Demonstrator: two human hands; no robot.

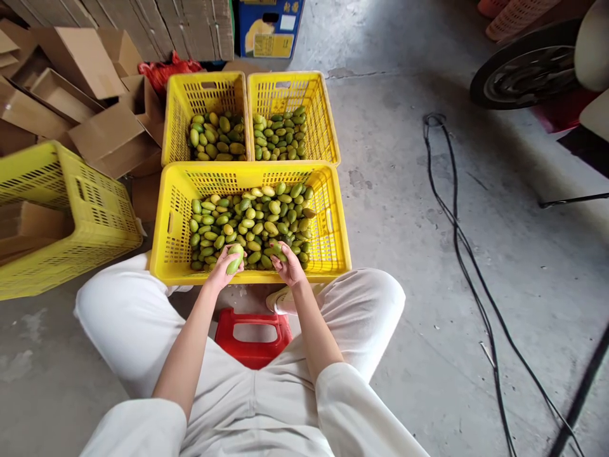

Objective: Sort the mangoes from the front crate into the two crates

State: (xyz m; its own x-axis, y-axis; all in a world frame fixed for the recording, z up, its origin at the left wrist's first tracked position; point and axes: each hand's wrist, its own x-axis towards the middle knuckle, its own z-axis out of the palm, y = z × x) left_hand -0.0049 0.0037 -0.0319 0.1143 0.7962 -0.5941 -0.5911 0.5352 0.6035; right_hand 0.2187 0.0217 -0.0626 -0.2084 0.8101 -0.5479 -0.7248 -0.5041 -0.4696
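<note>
I sit on a red stool (252, 339) facing a large yellow crate (333, 247) full of green mangoes (252, 219). My left hand (219, 271) is closed around one green mango (235, 258), held just above the crate's near edge. My right hand (289, 266) reaches into the pile and its fingers curl over another mango (279, 252) at the near side. Two smaller yellow crates stand behind, the left one (177, 120) and the right one (328, 127), each partly filled with mangoes.
A tipped yellow crate (61, 216) holding cardboard lies to my left. Folded cardboard boxes (80, 82) are stacked at the back left. A black cable (457, 241) snakes across the concrete floor on the right, near a scooter wheel (528, 73).
</note>
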